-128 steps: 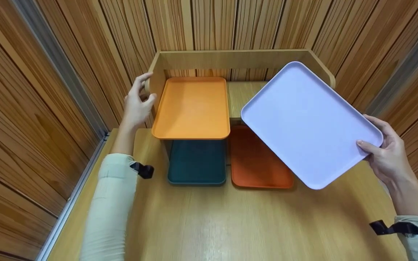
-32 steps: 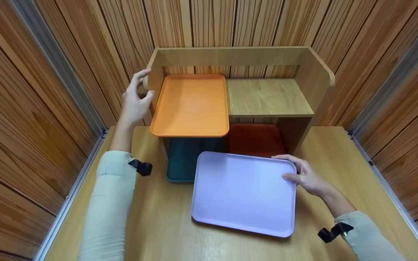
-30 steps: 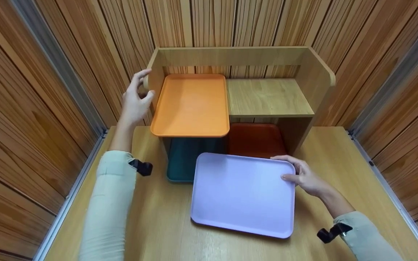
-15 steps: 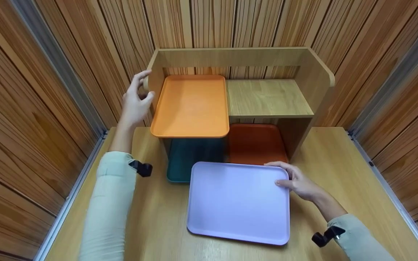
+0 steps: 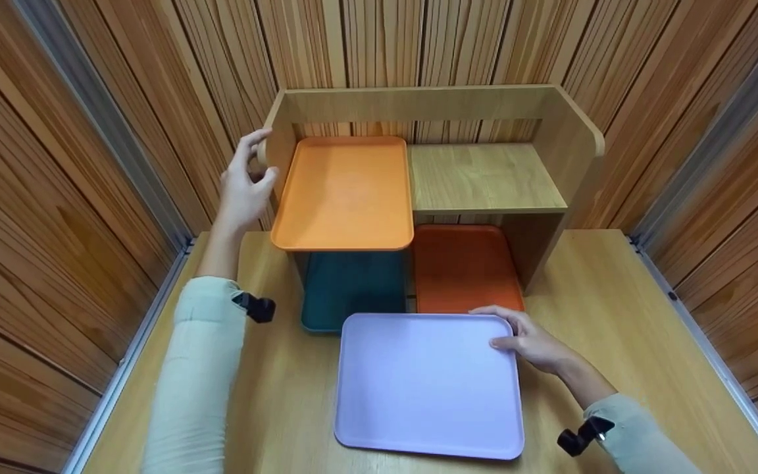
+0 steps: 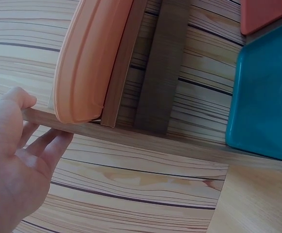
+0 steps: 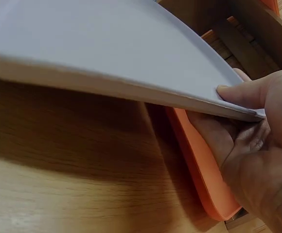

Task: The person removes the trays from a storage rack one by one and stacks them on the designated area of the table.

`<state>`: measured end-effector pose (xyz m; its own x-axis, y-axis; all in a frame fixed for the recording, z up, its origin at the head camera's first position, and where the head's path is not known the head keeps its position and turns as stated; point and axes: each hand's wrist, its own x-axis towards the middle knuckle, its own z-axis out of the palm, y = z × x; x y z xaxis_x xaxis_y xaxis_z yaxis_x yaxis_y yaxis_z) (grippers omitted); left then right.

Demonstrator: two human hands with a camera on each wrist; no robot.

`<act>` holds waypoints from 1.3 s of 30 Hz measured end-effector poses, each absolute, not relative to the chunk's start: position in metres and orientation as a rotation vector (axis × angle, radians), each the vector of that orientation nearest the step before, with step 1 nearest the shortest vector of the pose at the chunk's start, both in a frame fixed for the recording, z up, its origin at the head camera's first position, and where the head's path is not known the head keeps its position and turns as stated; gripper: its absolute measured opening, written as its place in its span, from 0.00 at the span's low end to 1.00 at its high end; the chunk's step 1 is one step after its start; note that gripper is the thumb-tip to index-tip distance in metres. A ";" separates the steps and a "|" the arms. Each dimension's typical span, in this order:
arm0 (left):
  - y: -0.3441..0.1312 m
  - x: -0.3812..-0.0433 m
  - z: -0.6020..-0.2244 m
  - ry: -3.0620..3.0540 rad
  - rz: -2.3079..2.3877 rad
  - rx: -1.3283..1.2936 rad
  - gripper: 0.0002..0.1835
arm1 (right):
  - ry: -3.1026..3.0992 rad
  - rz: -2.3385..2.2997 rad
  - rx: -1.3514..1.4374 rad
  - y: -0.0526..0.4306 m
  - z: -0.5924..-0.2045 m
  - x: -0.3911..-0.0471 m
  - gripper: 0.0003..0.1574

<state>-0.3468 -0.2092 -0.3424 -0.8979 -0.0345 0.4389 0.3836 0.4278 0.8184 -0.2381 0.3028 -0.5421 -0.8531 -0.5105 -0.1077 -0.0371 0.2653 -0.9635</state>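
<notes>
Your right grip [image 5: 529,341] pinches the lilac tray [image 5: 428,385] by its far right corner, thumb on the face and fingers underneath. That tray is a smooth, matt rectangle with rounded corners and a low rim, raised over the wood-grained worktop [image 5: 287,408] at that corner. It hides the near edge of the red tray [image 5: 466,266], in the shelf's lower right bay. Your left grip [image 5: 246,178] is closed round the side panel of the wooden shelf [image 5: 487,178]. The orange tray [image 5: 345,194] overhangs the upper deck; the teal tray [image 5: 353,289] sits below. Grooved wooden walls [image 5: 382,46] surround everything.
</notes>
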 end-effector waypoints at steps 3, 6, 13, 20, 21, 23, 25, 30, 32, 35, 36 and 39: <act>-0.209 -0.346 -0.343 -2.296 -1.468 -0.302 0.32 | 2.138 -1.601 -0.468 0.300 -0.541 -0.237 0.36; -0.210 -0.346 -0.343 -2.297 -1.470 -0.295 0.32 | 2.157 -1.574 -0.443 0.297 -0.540 -0.237 0.36; -0.210 -0.346 -0.345 -2.298 -1.471 -0.290 0.32 | 2.302 -1.421 -0.524 0.296 -0.541 -0.238 0.35; -0.210 -0.345 -0.344 -2.299 -1.465 -0.289 0.32 | 2.426 -1.295 -0.629 0.294 -0.545 -0.237 0.33; -0.210 -0.346 -0.344 -2.299 -1.465 -0.290 0.33 | 2.443 -1.279 -0.644 0.294 -0.545 -0.237 0.33; -0.210 -0.346 -0.344 -2.298 -1.465 -0.292 0.33 | 2.473 -1.251 -0.673 0.293 -0.547 -0.236 0.33; -0.210 -0.346 -0.344 -2.299 -1.463 -0.292 0.33 | 2.494 -1.226 -0.706 0.292 -0.548 -0.235 0.33; -0.209 -0.347 -0.344 -2.297 -1.463 -0.296 0.33 | 2.574 -1.141 -0.768 0.287 -0.551 -0.230 0.32; -0.209 -0.347 -0.344 -2.296 -1.465 -0.299 0.32 | 2.624 -1.095 -0.745 0.284 -0.552 -0.227 0.32; -0.209 -0.346 -0.344 -2.296 -1.464 -0.300 0.32 | 2.685 -1.039 -0.701 0.281 -0.553 -0.223 0.33; -0.209 -0.346 -0.344 -2.296 -1.466 -0.301 0.32 | 2.703 -1.026 -0.684 0.279 -0.553 -0.221 0.33; -0.209 -0.345 -0.343 -2.293 -1.476 -0.304 0.32 | 2.753 -0.996 -0.639 0.273 -0.553 -0.217 0.35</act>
<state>-0.3452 -0.2090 -0.3431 -0.8985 -0.0300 0.4380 0.3863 0.4200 0.8212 -0.2166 0.2732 -0.5534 -0.8991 -0.4377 0.0078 -0.3414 0.6900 -0.6382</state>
